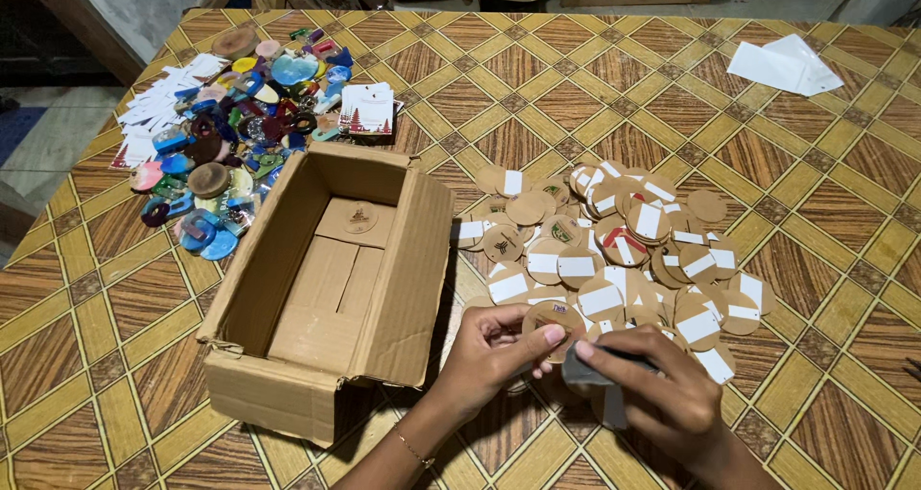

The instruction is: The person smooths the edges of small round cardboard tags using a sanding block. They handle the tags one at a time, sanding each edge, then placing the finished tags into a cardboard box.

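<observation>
Even, fairly bright overhead light, soft shadows, sharp focus, slight wide-angle bend.

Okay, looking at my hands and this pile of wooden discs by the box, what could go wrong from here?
The round wooden disc is pinched only by the left hand fingertips while the right hand presses a grey pad against it; it might slip. The loose heap of labelled discs lies close beside both hands, so a nudge could scatter it toward the open cardboard box.
</observation>
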